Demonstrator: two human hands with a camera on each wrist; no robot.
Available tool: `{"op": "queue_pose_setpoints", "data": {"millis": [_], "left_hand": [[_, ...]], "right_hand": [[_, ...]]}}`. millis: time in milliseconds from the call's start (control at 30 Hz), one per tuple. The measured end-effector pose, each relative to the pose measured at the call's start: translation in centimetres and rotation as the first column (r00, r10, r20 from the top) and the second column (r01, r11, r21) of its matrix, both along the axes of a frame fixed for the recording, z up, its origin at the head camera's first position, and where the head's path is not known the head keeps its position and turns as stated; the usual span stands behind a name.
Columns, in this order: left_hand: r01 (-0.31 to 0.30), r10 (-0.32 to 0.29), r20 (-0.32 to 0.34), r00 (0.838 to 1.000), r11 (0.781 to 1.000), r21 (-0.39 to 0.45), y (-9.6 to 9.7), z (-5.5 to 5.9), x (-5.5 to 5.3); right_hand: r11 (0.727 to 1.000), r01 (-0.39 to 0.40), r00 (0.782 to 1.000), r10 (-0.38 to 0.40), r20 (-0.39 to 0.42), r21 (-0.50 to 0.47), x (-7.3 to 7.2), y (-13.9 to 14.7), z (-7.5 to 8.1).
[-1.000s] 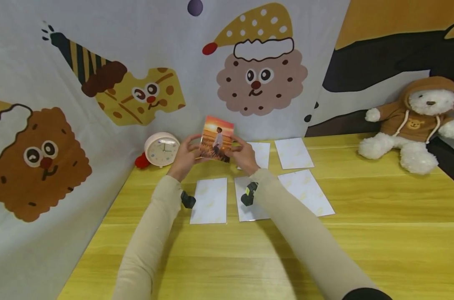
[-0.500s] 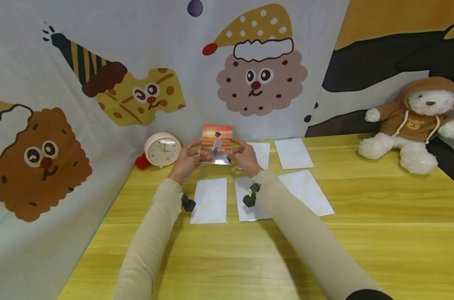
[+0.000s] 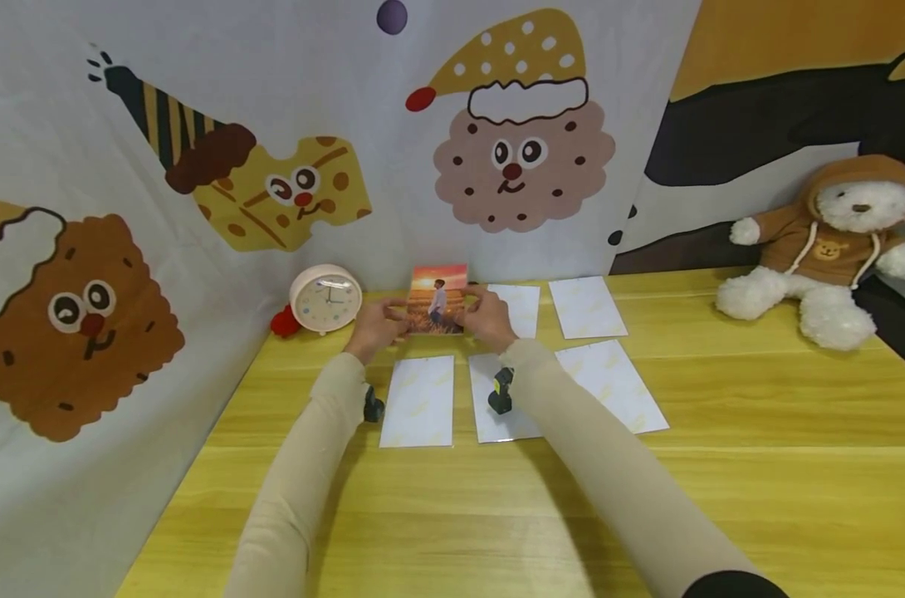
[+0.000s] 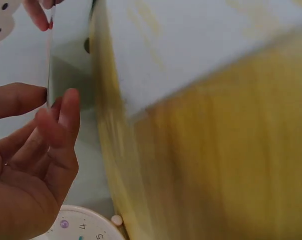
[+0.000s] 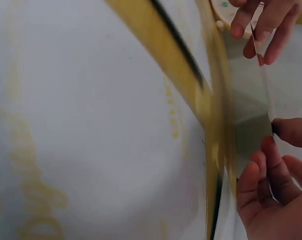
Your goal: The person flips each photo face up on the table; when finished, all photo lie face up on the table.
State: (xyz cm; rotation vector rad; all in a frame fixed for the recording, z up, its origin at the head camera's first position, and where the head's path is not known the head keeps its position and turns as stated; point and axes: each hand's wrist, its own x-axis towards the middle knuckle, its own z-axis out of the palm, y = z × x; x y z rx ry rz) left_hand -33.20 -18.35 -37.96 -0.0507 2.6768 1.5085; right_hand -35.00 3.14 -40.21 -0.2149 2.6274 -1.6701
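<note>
1. The left hand (image 3: 379, 327) pinches the left edge of a sunset photo print (image 3: 427, 292), thumb and fingertips closed together on its thin side.
2. In the left wrist view, the thumb (image 4: 18, 99) lies on one side of the print and the curled fingers on the other.
3. The right hand (image 3: 490, 319) grips the opposite edge in the same manner, its thumb (image 5: 293, 133) against one side and its bent fingers against the other.
4. The photo print is between the two hands near the rear of the tabletop (image 3: 437, 507), its picture of a person in a field facing the head camera; both wrist views catch it nearly edge-on. Whether its lower edge touches the tabletop, I cannot tell.
5. Just left of the left hand stands a round alarm clock (image 3: 326, 302), with a red object (image 3: 284, 322) beside it.
6. The right hand partly covers a white sheet (image 3: 523, 310) in the back row; another sheet (image 3: 589, 307) lies to its right.
7. Nearer the person lie three more: a left one (image 3: 418, 403), a middle one (image 3: 490, 425) partly under the right sleeve (image 3: 587, 436), and a right one (image 3: 617, 384).
8. A teddy bear (image 3: 826, 249) in a brown hoodie sits at the far right.
</note>
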Motion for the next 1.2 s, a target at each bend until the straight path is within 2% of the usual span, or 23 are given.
{"op": "queue_pose_setpoints", "data": {"millis": [67, 233, 433, 500, 633, 733, 867, 1033, 1200], "left_hand": [[0.005, -0.005, -0.003, 1.000, 0.998, -0.066, -0.2, -0.1, -0.1], [-0.004, 0.004, 0.002, 1.000, 0.987, -0.160, -0.4, -0.2, -0.4], [0.018, -0.024, -0.017, 1.000, 0.953, -0.304, 0.0, 0.0, -0.9], [0.018, -0.027, -0.024, 0.999, 0.941, -0.337, 0.2, 0.1, -1.0], [0.006, -0.021, -0.035, 0.999, 0.927, -0.376, 0.4, 0.1, -1.1], [0.005, -0.026, -0.047, 0.999, 0.916, -0.401, 0.4, 0.0, -1.0], [0.012, -0.038, -0.053, 0.998, 0.903, -0.429, 0.5, -0.3, -0.9], [0.079, -0.094, -0.006, 0.996, 0.863, -0.499, 0.7, -0.7, -1.1], [0.110, -0.125, 0.009, 0.992, 0.834, -0.541, 0.4, -0.6, -1.3]], "right_hand": [[0.997, -0.012, 1.000, 0.014, -0.025, 0.075, 0.1, -0.2, 0.2], [0.975, -0.017, 0.999, 0.028, -0.047, 0.220, 0.2, -0.7, 0.7], [0.958, -0.019, 0.999, 0.028, -0.027, 0.286, -0.2, -0.8, 0.7], [0.951, -0.019, 0.998, 0.036, -0.049, 0.309, -0.4, -0.9, 0.6], [0.908, -0.037, 0.989, 0.092, -0.112, 0.418, -0.8, -1.1, 0.3], [0.846, -0.056, 0.984, 0.135, -0.113, 0.531, -0.9, -1.4, 0.2], [0.780, -0.066, 0.981, 0.165, -0.102, 0.623, -0.7, -1.8, 0.2], [0.735, -0.081, 0.980, 0.184, -0.083, 0.673, -0.2, -2.2, 0.2], [0.726, -0.094, 0.981, 0.184, -0.061, 0.681, 0.0, -2.8, 0.5]]}}
